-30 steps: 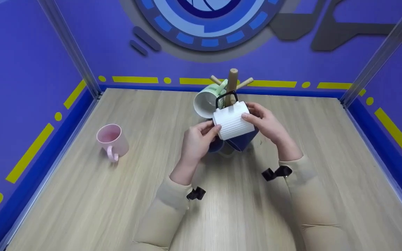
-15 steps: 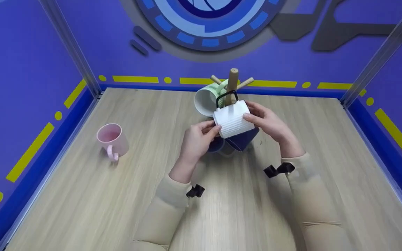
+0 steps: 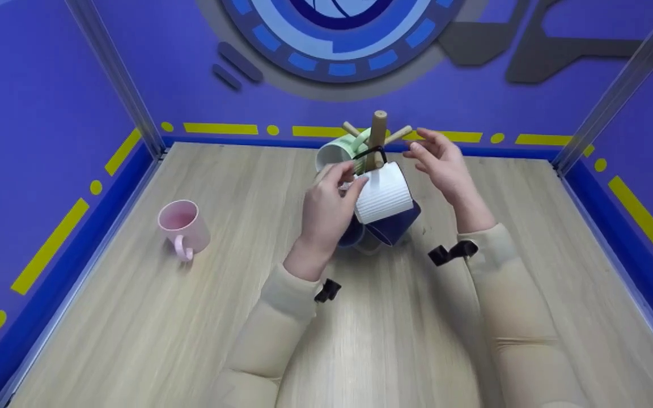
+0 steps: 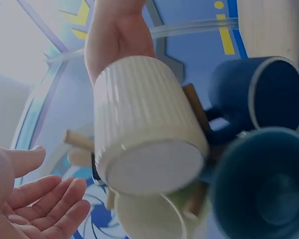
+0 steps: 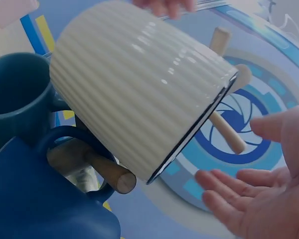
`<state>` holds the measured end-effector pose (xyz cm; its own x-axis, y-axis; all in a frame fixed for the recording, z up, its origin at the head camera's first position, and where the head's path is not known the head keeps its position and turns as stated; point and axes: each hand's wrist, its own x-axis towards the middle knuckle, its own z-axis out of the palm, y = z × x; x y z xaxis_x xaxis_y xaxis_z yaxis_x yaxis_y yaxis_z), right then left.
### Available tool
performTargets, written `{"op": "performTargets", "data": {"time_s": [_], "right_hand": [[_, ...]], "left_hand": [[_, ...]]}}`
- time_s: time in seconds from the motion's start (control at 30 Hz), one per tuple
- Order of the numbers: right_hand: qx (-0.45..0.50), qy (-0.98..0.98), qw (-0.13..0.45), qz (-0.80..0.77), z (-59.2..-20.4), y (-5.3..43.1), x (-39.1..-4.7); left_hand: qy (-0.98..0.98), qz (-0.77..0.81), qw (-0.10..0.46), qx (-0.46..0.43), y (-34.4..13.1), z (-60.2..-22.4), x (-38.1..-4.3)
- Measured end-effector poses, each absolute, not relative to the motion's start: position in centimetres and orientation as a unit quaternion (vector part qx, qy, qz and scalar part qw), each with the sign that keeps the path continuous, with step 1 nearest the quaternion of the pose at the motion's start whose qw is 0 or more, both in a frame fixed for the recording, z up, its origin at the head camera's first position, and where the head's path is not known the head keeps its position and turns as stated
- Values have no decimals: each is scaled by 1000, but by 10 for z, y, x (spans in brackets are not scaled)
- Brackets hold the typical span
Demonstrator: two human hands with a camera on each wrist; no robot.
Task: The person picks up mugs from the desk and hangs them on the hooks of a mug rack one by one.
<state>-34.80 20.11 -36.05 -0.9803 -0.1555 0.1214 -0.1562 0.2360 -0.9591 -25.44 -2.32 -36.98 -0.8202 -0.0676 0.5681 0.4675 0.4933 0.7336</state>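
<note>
A white ribbed mug (image 3: pixel 386 195) with a black handle hangs tilted on the wooden mug tree (image 3: pixel 380 122), its handle up by a peg. My left hand (image 3: pixel 329 209) is just left of the mug; in the left wrist view that hand (image 4: pixel 45 204) has relaxed fingers and a visible gap from the mug. To the mug's right, my right hand (image 3: pixel 444 167) is raised with loosely bent fingers, holding nothing. Below hang a dark blue mug (image 5: pixel 45 194) and a teal-blue mug (image 4: pixel 261 189). A pale green mug (image 3: pixel 335 154) hangs behind my left hand, partly hidden.
On the table's left side a pink mug (image 3: pixel 193 232) stands upright, handle toward the front. Bare wooden pegs (image 3: pixel 399 134) stick out near the top of the tree. Purple-blue walls (image 3: pixel 281 107) enclose the wooden tabletop (image 3: pixel 236 317) at the back and sides.
Both hands held the white mug before; now they have let go. The right hand has moved up and away, the left slightly up. The mug stays hanging, turned slightly.
</note>
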Motion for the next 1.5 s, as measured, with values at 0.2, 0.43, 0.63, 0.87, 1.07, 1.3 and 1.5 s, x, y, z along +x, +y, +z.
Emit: {"op": "performTargets", "data": {"time_s": [0.2, 0.43, 0.63, 0.87, 1.07, 1.3, 1.5], "right_hand": [[96, -774, 57, 623, -356, 189, -365], [108, -769, 86, 624, -353, 182, -375], [108, -782, 92, 608, -349, 183, -376], [113, -790, 89, 596, -348, 187, -373], [122, -800, 106, 578, -348, 192, -367], [130, -819, 148, 539, -349, 190, -355], [139, -846, 205, 471, -354, 190, -343]], "left_hand": [[-847, -432, 273, -144, -3, -355, -270], [-851, -412, 288, -154, 5, -350, -281], [-847, -423, 280, -160, 3, -349, -281], [-844, -441, 262, -155, -3, -348, -282], [-842, -458, 241, -150, -11, -344, -284], [-840, -494, 190, -121, -19, -338, -287], [-840, -505, 166, -110, -30, -335, -296]]}}
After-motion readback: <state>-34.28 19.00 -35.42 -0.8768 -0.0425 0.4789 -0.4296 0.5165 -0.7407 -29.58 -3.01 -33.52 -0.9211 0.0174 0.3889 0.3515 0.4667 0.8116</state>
